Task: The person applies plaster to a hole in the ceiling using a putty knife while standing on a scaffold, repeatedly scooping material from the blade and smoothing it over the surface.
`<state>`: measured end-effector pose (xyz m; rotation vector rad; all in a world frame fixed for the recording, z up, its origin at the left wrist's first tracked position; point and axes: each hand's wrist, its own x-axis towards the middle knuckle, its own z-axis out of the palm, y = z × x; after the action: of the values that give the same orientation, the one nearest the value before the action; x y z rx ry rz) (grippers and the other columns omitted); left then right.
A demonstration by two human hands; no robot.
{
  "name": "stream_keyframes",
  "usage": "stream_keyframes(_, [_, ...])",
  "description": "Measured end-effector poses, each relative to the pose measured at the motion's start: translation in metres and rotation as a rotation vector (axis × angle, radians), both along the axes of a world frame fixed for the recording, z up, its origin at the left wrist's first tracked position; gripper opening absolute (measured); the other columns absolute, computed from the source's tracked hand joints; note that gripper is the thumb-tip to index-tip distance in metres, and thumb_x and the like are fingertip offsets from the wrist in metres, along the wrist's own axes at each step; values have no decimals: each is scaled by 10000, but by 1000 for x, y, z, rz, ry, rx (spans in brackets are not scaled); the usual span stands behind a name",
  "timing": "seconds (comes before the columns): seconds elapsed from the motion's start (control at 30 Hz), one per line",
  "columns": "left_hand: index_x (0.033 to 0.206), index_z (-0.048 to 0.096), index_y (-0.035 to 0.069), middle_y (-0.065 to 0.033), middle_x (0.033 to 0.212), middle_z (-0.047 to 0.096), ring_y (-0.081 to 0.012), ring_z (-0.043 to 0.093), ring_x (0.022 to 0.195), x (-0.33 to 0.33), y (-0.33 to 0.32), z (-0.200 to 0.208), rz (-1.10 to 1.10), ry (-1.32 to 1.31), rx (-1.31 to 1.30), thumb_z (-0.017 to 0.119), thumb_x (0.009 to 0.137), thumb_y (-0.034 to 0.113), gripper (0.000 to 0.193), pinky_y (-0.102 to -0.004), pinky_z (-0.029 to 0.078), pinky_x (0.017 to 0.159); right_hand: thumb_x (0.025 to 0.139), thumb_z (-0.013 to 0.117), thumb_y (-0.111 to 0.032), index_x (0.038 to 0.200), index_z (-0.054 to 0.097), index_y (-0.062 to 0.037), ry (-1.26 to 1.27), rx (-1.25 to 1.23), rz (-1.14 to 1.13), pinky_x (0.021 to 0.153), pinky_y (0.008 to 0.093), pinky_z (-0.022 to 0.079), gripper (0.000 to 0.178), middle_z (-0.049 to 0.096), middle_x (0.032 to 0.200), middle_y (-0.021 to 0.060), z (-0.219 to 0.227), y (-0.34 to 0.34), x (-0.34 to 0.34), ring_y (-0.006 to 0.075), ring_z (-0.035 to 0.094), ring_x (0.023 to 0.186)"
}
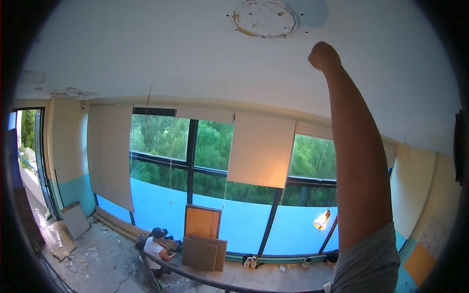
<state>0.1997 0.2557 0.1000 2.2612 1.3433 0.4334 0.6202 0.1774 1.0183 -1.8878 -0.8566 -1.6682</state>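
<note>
My right hand [325,56] is raised overhead at the end of a straight arm, close under the white ceiling [185,53]. Its fingers are curled into a fist with the back of the hand toward me; anything inside them is hidden. Just left of and above the fist is a round rough patch [266,19] on the ceiling, ringed by brownish edges and small dark holes. Whether the hand touches the ceiling, I cannot tell. My left hand is outside the picture.
A dark curved rail [210,281] crosses the lower edge. Far below, a person [155,250] in a cap crouches near leaning brown boards [200,254]. Tall windows with roller blinds [261,151] line the wall. A lit bulb [321,219] glows at right; debris and cables litter the floor.
</note>
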Motion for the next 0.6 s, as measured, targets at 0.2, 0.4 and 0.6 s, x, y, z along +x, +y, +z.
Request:
stream_keyframes(0.2, [870, 639, 58, -136, 864, 641, -273, 604, 809, -60, -36, -48, -69, 378, 153, 552, 761, 317, 294, -457, 469, 669, 810, 548, -291, 942, 625, 45, 102, -508, -65, 876, 439, 453, 369, 595, 1039, 220, -87, 26, 24, 344, 568, 995])
stream_keyframes(0.4, [979, 610, 11, -212, 914, 619, -339, 577, 880, -25, 4, -100, 352, -264, -3, 611, 749, 393, 447, -415, 484, 690, 790, 501, -251, 665, 604, -27, 249, -888, 699, 653, 484, 451, 276, 582, 691, 185, -327, 100, 47, 351, 578, 677])
stream_keyframes(0.6, [1041, 548, -26, -94, 881, 612, -203, 585, 753, 76, 16, -25, 183, -920, -673, 664, 778, 309, 442, -328, 499, 621, 733, 640, -464, 1183, 530, -89, 654, -1514, 817, 935, 414, 394, 596, 536, 1172, 176, -635, 38, -32, 305, 501, 1091])
